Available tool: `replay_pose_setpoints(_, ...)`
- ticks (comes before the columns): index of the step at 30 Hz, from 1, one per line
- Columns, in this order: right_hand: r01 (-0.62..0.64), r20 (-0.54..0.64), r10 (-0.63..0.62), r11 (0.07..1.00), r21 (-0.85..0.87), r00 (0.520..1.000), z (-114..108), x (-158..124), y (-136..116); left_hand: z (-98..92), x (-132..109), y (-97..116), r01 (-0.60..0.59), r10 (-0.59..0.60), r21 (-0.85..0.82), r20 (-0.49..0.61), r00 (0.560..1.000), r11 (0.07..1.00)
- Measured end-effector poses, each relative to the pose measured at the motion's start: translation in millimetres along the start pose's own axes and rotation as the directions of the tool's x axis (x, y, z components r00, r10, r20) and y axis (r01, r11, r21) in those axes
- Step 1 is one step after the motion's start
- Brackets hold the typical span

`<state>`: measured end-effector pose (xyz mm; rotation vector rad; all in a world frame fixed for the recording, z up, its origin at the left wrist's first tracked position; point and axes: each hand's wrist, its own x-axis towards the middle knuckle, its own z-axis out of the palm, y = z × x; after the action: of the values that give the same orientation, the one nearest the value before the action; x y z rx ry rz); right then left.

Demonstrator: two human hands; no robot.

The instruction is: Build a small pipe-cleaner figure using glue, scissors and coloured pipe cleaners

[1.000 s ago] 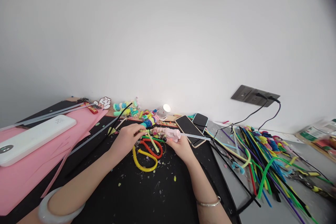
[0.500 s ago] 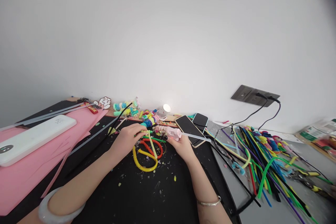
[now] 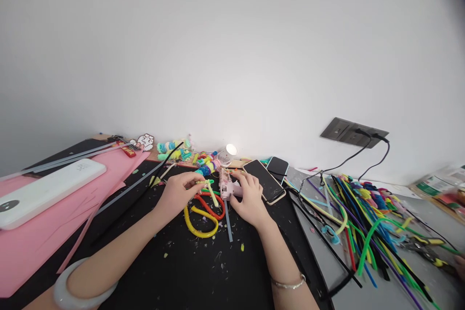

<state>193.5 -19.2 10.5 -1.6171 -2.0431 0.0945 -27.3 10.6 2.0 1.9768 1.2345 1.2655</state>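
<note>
My left hand point(image 3: 176, 196) is closed in a pinch on a pale yellow pipe cleaner point(image 3: 212, 194), whose free end hangs to the right. A bit of green shows beside its fingertips. My right hand point(image 3: 249, 197) has its thumb and fingers around the handle of a pink glue gun point(image 3: 224, 185). The gun's nose points to the wall, and a translucent glue stick point(image 3: 228, 223) sticks out of its back toward me. Between the hands, on the black mat, lie scissors with a yellow handle loop point(image 3: 199, 235) and a red handle loop point(image 3: 218, 213).
Pink sheets point(image 3: 47, 223) with a white power bank point(image 3: 54, 193) lie left. Two phones point(image 3: 264, 181) lie beyond my right hand. Many coloured pipe cleaners point(image 3: 378, 242) spread over the right side, below a wall socket point(image 3: 354, 132) with plugged cords. A small lamp point(image 3: 230, 149) glows by the wall.
My right hand has turned the glue gun, so its stick now points toward me instead of right. The hand's grip has shifted to the handle. My left hand still pinches the pale yellow pipe cleaner.
</note>
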Motion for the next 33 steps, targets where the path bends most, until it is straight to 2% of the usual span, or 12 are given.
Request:
replay_pose_setpoints(3,0.157,-0.042,-0.154,0.984,0.08,0.987,-2.5,-1.7,-15.2,2.5,-1.5,-0.4,-0.048,0.045,0.056,0.055,0.997,0.997)
replay_pose_setpoints(6,0.253,-0.037,-0.251,0.961,0.108,0.967,1.0,-2.7,-25.8,5.2,-2.8,-0.1,-0.113,0.103,0.081,0.119,0.987,0.99)
replay_pose_setpoints(9,0.306,-0.055,-0.301,0.94,0.148,0.952,6.6,-3.5,-28.2,7.1,-4.0,0.3,-0.159,0.142,0.098,0.16,0.977,0.982)
replay_pose_setpoints(11,0.306,-0.092,-0.293,0.927,0.217,0.952,9.1,-4.0,-26.6,7.9,-4.9,0.2,-0.177,0.156,0.109,0.178,0.972,0.978)
replay_pose_setpoints(15,0.243,-0.139,-0.203,0.885,0.396,0.969,10.6,-4.3,-21.8,8.9,-7.1,-0.6,-0.227,0.204,0.082,0.228,0.952,0.97)
replay_pose_setpoints(19,0.127,-0.082,-0.098,0.843,0.522,0.992,13.0,-2.4,-18.1,9.0,-9.1,1.4,-0.273,0.248,0.056,0.279,0.928,0.96)
replay_pose_setpoints(23,0.035,-0.026,-0.024,0.764,0.644,0.999,17.5,0.6,-15.5,7.1,-10.4,7.2,-0.299,0.276,0.026,0.315,0.908,0.954)
replay_pose_setpoints(28,-0.058,0.034,0.048,0.689,0.722,0.998,18.7,2.6,-15.7,5.2,-12.2,15.1,-0.319,0.306,-0.015,0.334,0.892,0.948)
replay_pose_setpoints(33,-0.129,0.089,0.094,0.66,0.74,0.992,16.6,3.5,-17.0,5.8,-13.9,19.7,-0.316,0.316,-0.054,0.324,0.892,0.947)
